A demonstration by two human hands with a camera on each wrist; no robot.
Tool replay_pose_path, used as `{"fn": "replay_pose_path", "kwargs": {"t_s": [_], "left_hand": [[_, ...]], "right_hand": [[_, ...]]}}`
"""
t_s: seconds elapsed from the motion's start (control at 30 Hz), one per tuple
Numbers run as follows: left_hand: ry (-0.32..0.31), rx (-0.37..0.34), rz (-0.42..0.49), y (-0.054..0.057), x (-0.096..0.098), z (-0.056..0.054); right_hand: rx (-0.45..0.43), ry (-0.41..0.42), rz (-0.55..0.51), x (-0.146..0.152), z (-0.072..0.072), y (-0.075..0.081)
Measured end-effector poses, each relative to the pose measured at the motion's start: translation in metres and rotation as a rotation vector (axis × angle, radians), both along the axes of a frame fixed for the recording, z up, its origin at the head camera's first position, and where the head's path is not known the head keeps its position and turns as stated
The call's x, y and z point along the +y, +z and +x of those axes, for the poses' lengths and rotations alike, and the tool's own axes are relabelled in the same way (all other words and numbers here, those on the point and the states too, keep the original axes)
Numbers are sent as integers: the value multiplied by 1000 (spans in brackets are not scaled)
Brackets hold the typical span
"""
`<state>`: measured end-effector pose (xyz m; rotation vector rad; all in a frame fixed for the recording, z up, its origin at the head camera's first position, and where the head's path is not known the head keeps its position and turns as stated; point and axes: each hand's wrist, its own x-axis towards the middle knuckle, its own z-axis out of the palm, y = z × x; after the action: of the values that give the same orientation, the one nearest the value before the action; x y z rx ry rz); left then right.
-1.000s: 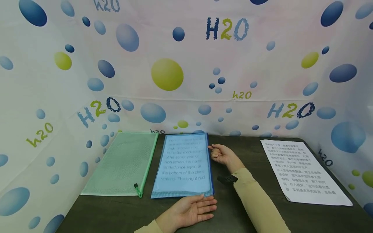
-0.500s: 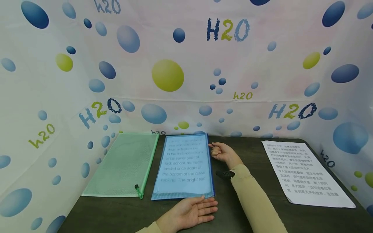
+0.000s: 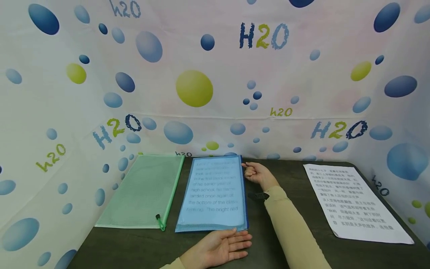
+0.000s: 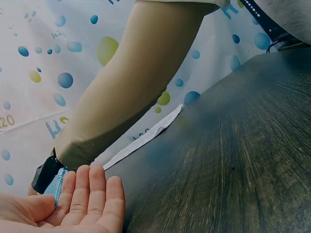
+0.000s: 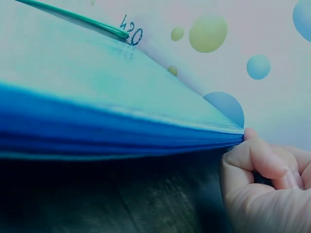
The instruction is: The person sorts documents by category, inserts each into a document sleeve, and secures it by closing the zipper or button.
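A blue mesh zipper pouch (image 3: 215,194) lies flat on the dark table, with a printed English page showing through it. My left hand (image 3: 220,248) lies palm up at its near right corner. In the left wrist view, the thumb (image 4: 39,208) and index finger pinch that blue corner while the other fingers extend. Close to the far right corner, my right hand (image 3: 261,176) pinches the pouch's dark blue zipper edge (image 5: 146,136), its other fingers curled in. Any zipper pull there is hidden by the fingers.
To the left lies a green mesh zipper pouch (image 3: 141,194) with a green pull (image 3: 160,222) at its near right corner. A printed sheet (image 3: 356,203) lies at the right. A patterned sheet with bubbles (image 3: 228,67) hangs behind the table.
My right hand has slid a little along the pouch's right edge toward its far corner. My left hand keeps its hold on the near corner. The head view has shifted slightly.
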<state>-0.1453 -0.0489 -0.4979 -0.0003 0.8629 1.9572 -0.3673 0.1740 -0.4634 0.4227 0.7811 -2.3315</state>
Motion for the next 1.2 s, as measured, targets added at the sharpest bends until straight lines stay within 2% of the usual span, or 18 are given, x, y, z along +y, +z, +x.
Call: {"fn": "replay_pose_path", "kwargs": {"t_s": [0.7,1.0,1.2], "left_hand": [[-15,10,-8,2,-2,3],[-40,31,-5,0,-5,8],[-32,38,-11,1,-7,9]], "right_hand": [[-1,-25,-3,-2,-28,9],[17,-35,-22,2,-32,13],[45,-22,-28,2,-35,11]]}}
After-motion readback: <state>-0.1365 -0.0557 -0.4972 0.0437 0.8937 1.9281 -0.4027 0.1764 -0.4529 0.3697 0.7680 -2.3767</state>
